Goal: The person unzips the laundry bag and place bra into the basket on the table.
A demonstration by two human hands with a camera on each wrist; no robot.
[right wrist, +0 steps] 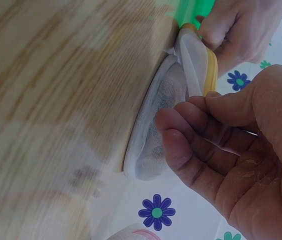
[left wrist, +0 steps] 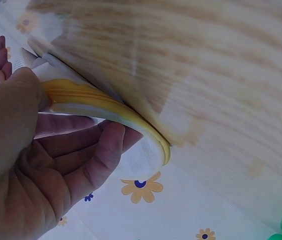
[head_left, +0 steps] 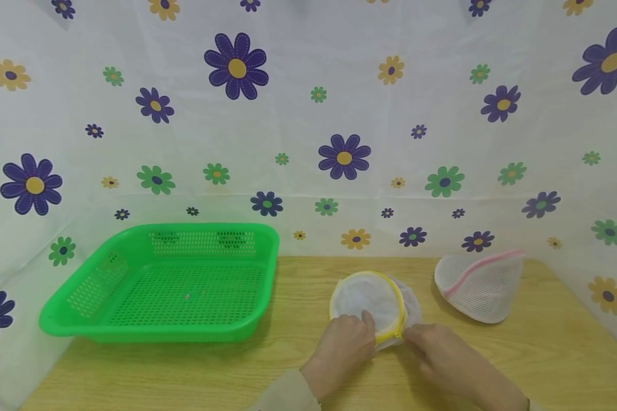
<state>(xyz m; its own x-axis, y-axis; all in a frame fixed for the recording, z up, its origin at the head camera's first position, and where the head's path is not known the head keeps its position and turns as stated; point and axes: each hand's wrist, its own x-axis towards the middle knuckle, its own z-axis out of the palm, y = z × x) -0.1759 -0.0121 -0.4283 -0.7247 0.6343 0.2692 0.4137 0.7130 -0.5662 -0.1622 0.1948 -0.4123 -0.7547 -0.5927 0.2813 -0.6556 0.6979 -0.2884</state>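
Note:
A round white mesh laundry bag (head_left: pixel 364 299) with a yellow zipper (head_left: pixel 402 311) around its edge lies on the wooden table in the head view. My left hand (head_left: pixel 343 342) grips its near left edge; in the left wrist view the thumb (left wrist: pixel 28 90) lies by the zipper band and the other fingers reach along the white mesh. At the near right edge, my right hand (head_left: pixel 444 351) pinches the zipper between thumb and index finger, as the right wrist view shows. Its other fingers curl in beside the greyish mesh side. The fingertips cover the zipper pull there.
To the left stands a green plastic basket (head_left: pixel 164 332) with perforated walls. A second white mesh bag (head_left: pixel 485 288) with a pink zipper lies at the right of the wooden table (head_left: pixel 298 285). A flower-patterned white sheet (head_left: pixel 288 125) rises behind and at both sides.

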